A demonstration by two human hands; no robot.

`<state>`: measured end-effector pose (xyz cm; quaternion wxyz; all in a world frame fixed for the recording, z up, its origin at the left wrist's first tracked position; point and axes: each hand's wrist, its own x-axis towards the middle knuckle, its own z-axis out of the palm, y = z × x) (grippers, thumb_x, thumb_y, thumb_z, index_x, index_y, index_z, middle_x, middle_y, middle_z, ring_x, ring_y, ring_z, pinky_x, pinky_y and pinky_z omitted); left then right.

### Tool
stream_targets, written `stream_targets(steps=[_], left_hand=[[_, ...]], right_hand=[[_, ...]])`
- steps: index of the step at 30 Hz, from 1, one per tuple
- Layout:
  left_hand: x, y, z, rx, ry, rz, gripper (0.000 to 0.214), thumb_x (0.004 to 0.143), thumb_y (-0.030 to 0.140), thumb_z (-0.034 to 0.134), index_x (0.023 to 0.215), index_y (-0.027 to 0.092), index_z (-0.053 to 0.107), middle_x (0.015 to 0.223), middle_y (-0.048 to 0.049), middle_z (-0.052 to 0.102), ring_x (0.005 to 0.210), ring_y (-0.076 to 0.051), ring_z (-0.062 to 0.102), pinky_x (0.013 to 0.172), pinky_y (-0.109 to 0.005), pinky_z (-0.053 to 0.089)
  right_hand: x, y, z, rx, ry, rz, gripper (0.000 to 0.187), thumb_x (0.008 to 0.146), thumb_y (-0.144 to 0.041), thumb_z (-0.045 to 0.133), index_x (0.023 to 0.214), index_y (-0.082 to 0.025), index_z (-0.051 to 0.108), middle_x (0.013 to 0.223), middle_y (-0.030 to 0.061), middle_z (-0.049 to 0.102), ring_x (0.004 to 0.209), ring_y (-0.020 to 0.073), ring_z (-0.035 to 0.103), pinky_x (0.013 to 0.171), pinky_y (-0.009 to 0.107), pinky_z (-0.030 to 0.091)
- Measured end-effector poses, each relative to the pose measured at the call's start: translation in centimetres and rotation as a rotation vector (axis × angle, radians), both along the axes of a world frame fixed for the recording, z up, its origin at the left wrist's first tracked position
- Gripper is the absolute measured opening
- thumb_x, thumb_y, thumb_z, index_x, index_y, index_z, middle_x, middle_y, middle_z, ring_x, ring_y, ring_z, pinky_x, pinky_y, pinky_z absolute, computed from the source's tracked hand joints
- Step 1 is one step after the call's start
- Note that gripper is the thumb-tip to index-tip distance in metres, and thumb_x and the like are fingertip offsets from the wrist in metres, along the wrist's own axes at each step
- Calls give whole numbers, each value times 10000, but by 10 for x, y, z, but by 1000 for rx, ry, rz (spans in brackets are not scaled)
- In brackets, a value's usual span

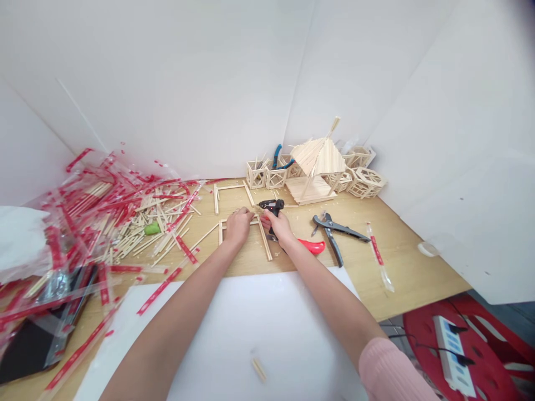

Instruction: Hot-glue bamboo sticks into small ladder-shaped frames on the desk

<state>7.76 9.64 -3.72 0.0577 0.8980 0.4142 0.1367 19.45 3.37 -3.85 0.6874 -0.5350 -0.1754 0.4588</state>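
My right hand (280,227) is wrapped round the handle of a black glue gun (273,204), its nozzle pointing left. Just left of it, my left hand (238,225) is closed on the top of a frame of thin wooden sticks (264,242), close to the nozzle; the fingertips are partly hidden. This frame lies flat on the table, its right leg made of sticks side by side. Behind it lies a second, similar stick frame (231,187). A tool with a red handle (312,246) lies partly hidden beyond my right wrist.
Grey-black cutters (339,227) lie to the right on the wooden table (412,262). A roofed stick house (316,167) and small lattice boxes (276,179) stand at the back. Red-and-clear wrappers and loose sticks (140,231) heap up leftward. A white sheet (234,334) covers the front; a power strip (453,356) rests on a red stool.
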Motion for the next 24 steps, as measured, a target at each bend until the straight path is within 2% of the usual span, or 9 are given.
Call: stream_targets(steps=[14,24], left_hand=[[0,-1,2,-14,24,16,402,945,279,300,997,233,695,1024,-68,651,971,-218,545,774,-304,372],[0,0,-1,13,6,8,416,952,300,296,985,232,705,996,-73,651,930,-216,555,750,-305,370]], right_hand=[[1,2,-3,-4,-92,30,124,762,-241,639,853,-158,629,760,27,692,777,160,669,762,304,541],[2,4,-4,-14,-85,38,157,743,-259,660,854,-152,629,757,32,694,772,156,671,746,289,538]])
